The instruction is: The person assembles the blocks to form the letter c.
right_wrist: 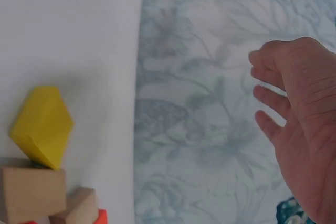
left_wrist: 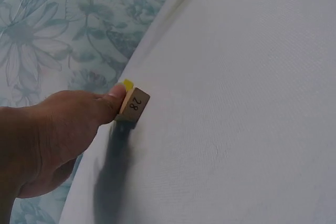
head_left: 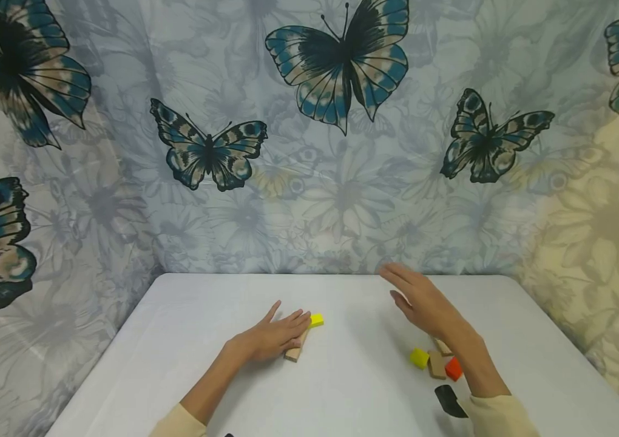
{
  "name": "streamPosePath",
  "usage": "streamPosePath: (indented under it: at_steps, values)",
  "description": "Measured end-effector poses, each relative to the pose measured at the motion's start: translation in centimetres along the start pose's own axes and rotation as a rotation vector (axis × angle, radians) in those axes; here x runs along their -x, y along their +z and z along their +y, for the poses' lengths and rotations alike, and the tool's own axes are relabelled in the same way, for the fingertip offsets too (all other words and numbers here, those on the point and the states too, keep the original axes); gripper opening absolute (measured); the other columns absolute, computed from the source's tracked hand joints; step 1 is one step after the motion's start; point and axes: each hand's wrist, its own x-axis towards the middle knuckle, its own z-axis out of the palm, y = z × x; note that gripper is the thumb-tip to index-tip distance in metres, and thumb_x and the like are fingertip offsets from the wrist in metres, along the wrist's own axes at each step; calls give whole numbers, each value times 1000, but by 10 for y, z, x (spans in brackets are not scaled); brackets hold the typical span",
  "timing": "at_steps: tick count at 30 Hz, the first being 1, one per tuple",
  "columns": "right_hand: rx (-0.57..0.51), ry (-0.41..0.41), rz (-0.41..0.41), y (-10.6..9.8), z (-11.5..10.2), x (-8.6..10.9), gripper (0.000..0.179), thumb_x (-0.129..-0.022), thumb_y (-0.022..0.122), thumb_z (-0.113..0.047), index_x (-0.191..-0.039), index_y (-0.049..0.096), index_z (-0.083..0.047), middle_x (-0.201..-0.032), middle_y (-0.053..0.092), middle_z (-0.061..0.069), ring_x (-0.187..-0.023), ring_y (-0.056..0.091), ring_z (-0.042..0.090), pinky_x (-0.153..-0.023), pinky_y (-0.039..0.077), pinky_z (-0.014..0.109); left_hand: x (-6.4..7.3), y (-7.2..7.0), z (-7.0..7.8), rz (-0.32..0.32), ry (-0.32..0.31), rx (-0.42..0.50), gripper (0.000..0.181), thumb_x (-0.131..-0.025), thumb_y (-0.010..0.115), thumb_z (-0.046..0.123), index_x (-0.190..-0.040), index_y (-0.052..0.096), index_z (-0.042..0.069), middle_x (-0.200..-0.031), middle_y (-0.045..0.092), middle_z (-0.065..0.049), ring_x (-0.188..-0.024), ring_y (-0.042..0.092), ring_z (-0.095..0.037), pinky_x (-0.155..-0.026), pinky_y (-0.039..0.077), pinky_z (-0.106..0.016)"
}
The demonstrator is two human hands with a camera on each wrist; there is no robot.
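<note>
My left hand (head_left: 277, 335) lies over a long wooden block (head_left: 293, 354), its fingers straight and spread. The thumb (left_wrist: 118, 91) touches the block beside an end marked 28. Just past the fingertips sits a small yellow block (head_left: 317, 320), mostly covered in the left wrist view. My right hand (head_left: 424, 301) is raised above the table on the right, fingers extended and holding nothing. Below its wrist are a yellow block (head_left: 419, 358), a wooden block (head_left: 437, 365) and a red block (head_left: 454, 368). Another wooden block (head_left: 443, 346) is partly hidden by the forearm.
A dark flat object (head_left: 449, 401) appears by the right sleeve. The white table (head_left: 364, 388) meets a butterfly-patterned cloth (head_left: 342, 200) at its back edge, with similar cloth along both sides.
</note>
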Motion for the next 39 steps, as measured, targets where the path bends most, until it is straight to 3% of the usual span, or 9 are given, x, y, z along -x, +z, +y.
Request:
streamPosePath:
  at_steps: [5, 13, 21, 30, 39]
  values:
    - [-10, 67, 8, -16, 12, 2, 53, -84, 78, 10, -135, 64, 4, -136, 66, 24, -121, 66, 46, -97, 58, 61, 1, -5, 6, 7, -12, -58, 60, -113, 39, 38, -165, 29, 10, -175, 24, -7, -164, 21, -26, -134, 0, -64]
    - [-48, 142, -114, -29, 26, 7, 46, -89, 75, 5, -134, 64, 4, -135, 66, 26, -122, 66, 47, -98, 57, 62, -1, -6, 6, 48, -20, -47, 60, -110, 46, 38, -163, 37, 11, -172, 32, -6, -163, 27, -29, -133, 3, -66]
    - [-89, 306, -237, -36, 31, 18, 41, -97, 69, -2, -137, 63, 3, -142, 61, 28, -130, 58, 52, -106, 50, 69, -4, 6, -4, 115, -3, 28, 62, -108, 53, 40, -161, 39, 10, -169, 41, -8, -162, 29, -30, -132, 1, -68]
    - [-75, 366, -280, -36, 23, 28, 34, -97, 69, -5, -130, 67, 2, -130, 69, 22, -119, 67, 45, -100, 58, 61, -6, 6, -9, 109, -3, 99, 66, -105, 58, 41, -161, 39, 12, -147, 65, 1, -162, 29, -31, -133, -1, -67]
    - [-131, 419, -370, -39, 23, 32, 32, -95, 71, -2, -126, 69, 4, -110, 77, 13, -98, 74, 30, -87, 64, 49, -5, 3, -11, 151, 8, 47, 63, -107, 54, 43, -159, 43, 11, -153, 61, -5, -157, 39, -31, -133, 5, -67]
